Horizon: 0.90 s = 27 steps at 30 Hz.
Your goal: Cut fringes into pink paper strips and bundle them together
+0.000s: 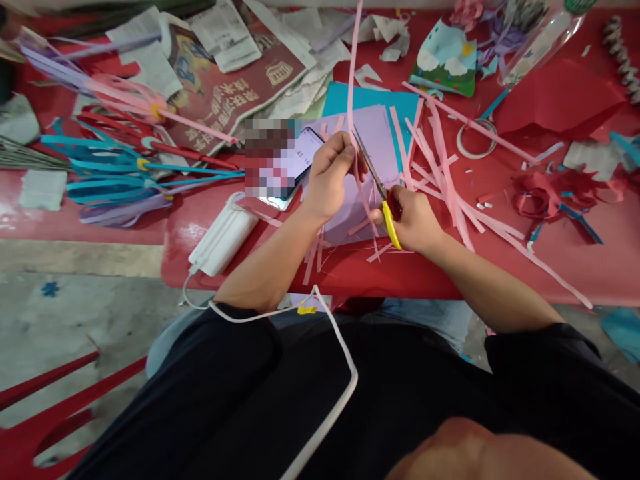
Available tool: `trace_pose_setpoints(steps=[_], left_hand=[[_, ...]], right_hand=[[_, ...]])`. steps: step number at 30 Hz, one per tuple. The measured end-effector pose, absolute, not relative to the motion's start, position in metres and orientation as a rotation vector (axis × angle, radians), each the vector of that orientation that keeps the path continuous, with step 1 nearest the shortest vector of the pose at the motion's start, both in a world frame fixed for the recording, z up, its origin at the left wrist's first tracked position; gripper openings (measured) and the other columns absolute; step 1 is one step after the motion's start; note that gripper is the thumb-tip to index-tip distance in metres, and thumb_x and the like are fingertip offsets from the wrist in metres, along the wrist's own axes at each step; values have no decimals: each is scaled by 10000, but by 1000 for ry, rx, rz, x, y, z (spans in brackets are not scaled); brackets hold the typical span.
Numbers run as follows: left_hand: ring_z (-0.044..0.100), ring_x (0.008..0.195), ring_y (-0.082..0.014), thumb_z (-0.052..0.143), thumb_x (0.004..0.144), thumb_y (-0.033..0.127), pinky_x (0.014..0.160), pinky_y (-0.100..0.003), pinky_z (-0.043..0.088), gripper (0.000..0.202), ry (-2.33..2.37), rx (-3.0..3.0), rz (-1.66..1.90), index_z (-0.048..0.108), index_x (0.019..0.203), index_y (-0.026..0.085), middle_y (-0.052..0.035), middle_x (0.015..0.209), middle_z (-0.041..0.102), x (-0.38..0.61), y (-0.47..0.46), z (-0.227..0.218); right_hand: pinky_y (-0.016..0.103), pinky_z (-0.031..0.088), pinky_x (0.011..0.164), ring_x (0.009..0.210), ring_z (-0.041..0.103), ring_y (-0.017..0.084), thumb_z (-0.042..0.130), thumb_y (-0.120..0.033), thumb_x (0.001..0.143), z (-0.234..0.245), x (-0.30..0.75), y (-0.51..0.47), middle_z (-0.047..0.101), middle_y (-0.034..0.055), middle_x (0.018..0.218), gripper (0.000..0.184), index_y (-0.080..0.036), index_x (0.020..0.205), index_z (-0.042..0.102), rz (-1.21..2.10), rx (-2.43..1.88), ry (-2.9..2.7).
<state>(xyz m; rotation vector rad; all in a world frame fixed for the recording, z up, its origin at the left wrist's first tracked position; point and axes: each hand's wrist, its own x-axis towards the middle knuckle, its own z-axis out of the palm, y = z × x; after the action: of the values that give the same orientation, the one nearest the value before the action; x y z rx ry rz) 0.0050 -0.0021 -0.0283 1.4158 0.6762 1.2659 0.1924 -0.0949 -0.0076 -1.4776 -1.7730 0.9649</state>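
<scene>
Nearest us a white cable (335, 373) loops across our dark lap. Above it, our left hand (327, 177) pinches a long pink paper strip (354, 80), fingers closed on it so it hangs taut toward twelve o'clock. At three o'clock of that hand, our right hand (415, 220) is closed through the yellow handles of the scissors (380, 193), blades slightly parted against the strip. Cut pink strips (450, 193) lie scattered on the red table (575, 267); a phone (295, 167) rests at nine o'clock.
</scene>
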Motion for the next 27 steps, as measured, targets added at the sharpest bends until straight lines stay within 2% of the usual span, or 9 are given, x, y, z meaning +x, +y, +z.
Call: trace_pose_setpoints(steps=[4, 8, 11, 16, 18, 21, 24, 27], left_hand=[[684, 771, -193, 630, 1029, 621, 704, -342, 546, 422, 681, 1420, 1321, 570, 870, 234, -2, 759, 532, 4, -3, -25], [576, 657, -160, 619, 1045, 594, 630, -342, 488, 396, 667, 1401, 1355, 543, 869, 248, 0, 756, 524, 4, 1, -28], [492, 612, -155, 591, 1056, 553, 601, -380, 473, 329, 619, 1414, 1360, 514, 877, 288, 2, 757, 545, 0, 5, -30], [602, 797, -222, 345, 1069, 694, 687, -460, 537, 416, 717, 1551, 1182, 590, 919, 392, -25, 714, 590, -5, 2, -22], [592, 727, -218, 446, 1037, 693, 650, -451, 516, 368, 732, 1504, 1203, 599, 902, 387, -15, 705, 604, -3, 0, -20], [539, 607, -175, 623, 1007, 616, 602, -397, 474, 330, 645, 1445, 1296, 599, 874, 315, 4, 720, 602, 2, -3, -21], [581, 637, -160, 653, 1018, 623, 644, -356, 488, 397, 600, 1474, 1311, 590, 883, 255, 7, 748, 576, 5, -6, -20], [587, 626, -148, 653, 1021, 621, 626, -328, 479, 421, 600, 1506, 1305, 577, 852, 243, 11, 731, 563, 6, -10, -15]], right_hand=[[317, 349, 588, 560, 431, 129, 720, -863, 786, -6, 192, -95, 499, -33, 619, 672, -241, 790, 465, 931, -1512, -1802], [319, 358, 609, 593, 486, 151, 737, -798, 808, -6, 191, -95, 537, -12, 650, 618, -239, 810, 474, 811, -1599, -1841], [322, 346, 612, 615, 511, 169, 755, -722, 821, -5, 190, -94, 565, 6, 677, 563, -244, 814, 457, 699, -1704, -1855], [326, 374, 625, 624, 535, 172, 723, -629, 875, -3, 189, -95, 601, 23, 713, 481, -251, 806, 432, 645, -1733, -1871], [331, 379, 628, 625, 534, 175, 716, -620, 876, -2, 189, -95, 602, 27, 717, 477, -255, 803, 420, 632, -1737, -1869], [334, 385, 629, 636, 544, 184, 726, -615, 866, -2, 190, -94, 612, 34, 731, 477, -256, 805, 418, 632, -1745, -1861], [338, 390, 635, 643, 553, 191, 740, -617, 851, -3, 191, -93, 623, 37, 739, 481, -254, 817, 425, 629, -1738, -1851], [342, 383, 641, 651, 559, 199, 751, -633, 835, -3, 192, -93, 619, 37, 738, 498, -254, 829, 428, 626, -1735, -1844]])
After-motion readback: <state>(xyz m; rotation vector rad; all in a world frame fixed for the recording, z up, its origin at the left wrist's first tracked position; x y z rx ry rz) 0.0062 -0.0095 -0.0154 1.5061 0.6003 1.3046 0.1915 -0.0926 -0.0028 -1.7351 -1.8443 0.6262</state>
